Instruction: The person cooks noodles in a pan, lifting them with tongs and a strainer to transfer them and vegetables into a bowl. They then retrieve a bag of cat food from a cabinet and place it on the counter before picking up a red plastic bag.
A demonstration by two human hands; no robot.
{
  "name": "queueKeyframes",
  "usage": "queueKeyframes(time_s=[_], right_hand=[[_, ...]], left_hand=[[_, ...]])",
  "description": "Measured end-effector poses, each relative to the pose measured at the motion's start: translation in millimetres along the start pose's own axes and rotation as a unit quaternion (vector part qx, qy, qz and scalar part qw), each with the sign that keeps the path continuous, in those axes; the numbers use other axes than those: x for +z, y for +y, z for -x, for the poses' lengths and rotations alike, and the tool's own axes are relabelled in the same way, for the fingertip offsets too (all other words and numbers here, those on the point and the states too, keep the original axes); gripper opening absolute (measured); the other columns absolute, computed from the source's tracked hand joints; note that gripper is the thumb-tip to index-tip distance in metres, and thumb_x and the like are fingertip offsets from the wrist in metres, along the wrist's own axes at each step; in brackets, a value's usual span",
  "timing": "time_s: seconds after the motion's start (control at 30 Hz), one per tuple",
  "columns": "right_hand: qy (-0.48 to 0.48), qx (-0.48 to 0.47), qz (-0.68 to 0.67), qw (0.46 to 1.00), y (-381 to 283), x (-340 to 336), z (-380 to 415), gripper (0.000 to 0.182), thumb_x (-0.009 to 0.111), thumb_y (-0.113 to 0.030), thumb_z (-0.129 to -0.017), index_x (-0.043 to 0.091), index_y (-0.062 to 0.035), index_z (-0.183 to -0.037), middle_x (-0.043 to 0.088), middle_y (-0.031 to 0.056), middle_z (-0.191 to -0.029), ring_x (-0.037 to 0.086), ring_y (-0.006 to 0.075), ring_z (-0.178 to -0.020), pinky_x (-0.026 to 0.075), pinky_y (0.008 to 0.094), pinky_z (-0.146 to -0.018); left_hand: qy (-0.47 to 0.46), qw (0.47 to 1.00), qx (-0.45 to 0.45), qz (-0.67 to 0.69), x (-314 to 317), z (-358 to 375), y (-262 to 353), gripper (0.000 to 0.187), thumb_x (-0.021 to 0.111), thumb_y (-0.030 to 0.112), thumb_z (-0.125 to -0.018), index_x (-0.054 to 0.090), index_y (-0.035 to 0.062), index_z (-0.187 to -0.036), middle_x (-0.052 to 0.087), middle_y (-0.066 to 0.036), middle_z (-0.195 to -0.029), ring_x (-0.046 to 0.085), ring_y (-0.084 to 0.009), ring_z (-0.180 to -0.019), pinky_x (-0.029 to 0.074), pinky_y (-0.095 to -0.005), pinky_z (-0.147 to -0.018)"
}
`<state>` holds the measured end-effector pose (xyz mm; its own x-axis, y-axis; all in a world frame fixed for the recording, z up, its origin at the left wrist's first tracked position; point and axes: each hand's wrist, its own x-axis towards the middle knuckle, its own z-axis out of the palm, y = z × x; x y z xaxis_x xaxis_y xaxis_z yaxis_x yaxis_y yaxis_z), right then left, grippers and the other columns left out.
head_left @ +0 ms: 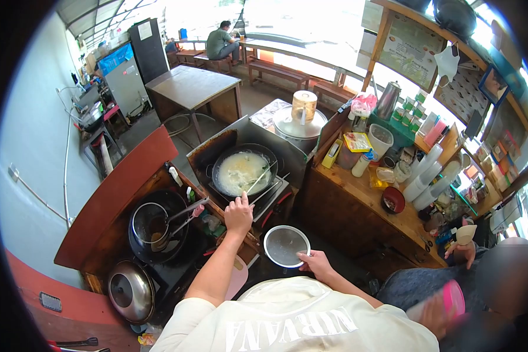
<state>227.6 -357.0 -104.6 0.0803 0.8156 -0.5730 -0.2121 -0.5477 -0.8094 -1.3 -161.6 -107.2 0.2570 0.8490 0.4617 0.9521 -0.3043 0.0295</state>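
My left hand (239,215) reaches to the near edge of a black wok (215,186), its fingers closed around the end of a thin pale stick, perhaps chopsticks (260,180), whose far part lies over the wok. Cloudy, bubbling pale liquid (240,170) fills the wok, which sits on a stove behind metal guards. Lower and to the right, my right hand (316,263) grips the rim of a round mesh strainer (287,246), held level in front of my body, apart from the wok.
Left of me are another wok (176,211) holding a strainer and a metal lid (131,291). A wooden counter (358,205) with cups and a red bowl (392,200) runs along the right. Another person (493,293) is close at lower right; one (220,44) sits farther back.
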Motion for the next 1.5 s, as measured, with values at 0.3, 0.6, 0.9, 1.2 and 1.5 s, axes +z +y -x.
queueKeyframes(time_s=[0.3,0.6,0.9,1.2,1.5], right_hand=[[-0.004,-0.001,-0.013,1.000,2,-3,1,0.020,0.067,-0.018,-0.090,0.068,0.0014,-0.094,0.066,0.0064,-0.075,0.060,0.0126,-0.059,0.053,0.0268,-0.059],[0.001,0.001,-0.011,1.000,2,-6,-1,0.019,0.067,-0.018,-0.091,0.068,0.0012,-0.094,0.066,0.0067,-0.075,0.060,0.0126,-0.059,0.053,0.0267,-0.060],[0.002,-0.001,-0.004,1.000,3,-8,-4,0.018,0.066,-0.017,-0.091,0.068,0.0004,-0.094,0.065,0.0063,-0.075,0.060,0.0123,-0.058,0.053,0.0263,-0.059],[0.014,-0.013,-0.029,0.999,5,-10,-3,0.021,0.066,-0.016,-0.090,0.067,0.0025,-0.100,0.066,0.0058,-0.079,0.060,0.0119,-0.059,0.053,0.0247,-0.057],[0.035,-0.017,-0.046,0.998,8,-14,-4,0.019,0.066,-0.018,-0.091,0.067,-0.0010,-0.098,0.065,0.0045,-0.074,0.058,0.0112,-0.055,0.050,0.0246,-0.055]], left_hand=[[0.008,1.000,-0.001,0.014,-4,1,2,0.061,0.074,0.032,-0.076,0.055,0.0031,-0.127,0.063,-0.009,-0.093,0.063,-0.0270,-0.080,0.052,-0.0381,-0.068],[0.047,0.998,0.016,0.044,1,1,-2,0.061,0.076,0.030,-0.074,0.057,0.0048,-0.125,0.063,-0.008,-0.095,0.062,-0.0257,-0.079,0.052,-0.0374,-0.068],[0.121,0.976,0.142,0.113,-6,-2,-7,0.051,0.073,0.020,-0.074,0.060,0.0064,-0.122,0.067,-0.009,-0.104,0.062,-0.0232,-0.080,0.046,-0.0374,-0.075],[0.130,0.972,0.149,0.129,1,1,-9,0.036,0.070,0.016,-0.077,0.066,0.0088,-0.112,0.071,-0.008,-0.096,0.065,-0.0224,-0.079,0.046,-0.0375,-0.077],[0.120,0.971,0.148,0.143,2,0,-9,0.030,0.069,0.017,-0.078,0.067,0.0097,-0.107,0.071,-0.007,-0.096,0.065,-0.0219,-0.079,0.046,-0.0368,-0.075]])
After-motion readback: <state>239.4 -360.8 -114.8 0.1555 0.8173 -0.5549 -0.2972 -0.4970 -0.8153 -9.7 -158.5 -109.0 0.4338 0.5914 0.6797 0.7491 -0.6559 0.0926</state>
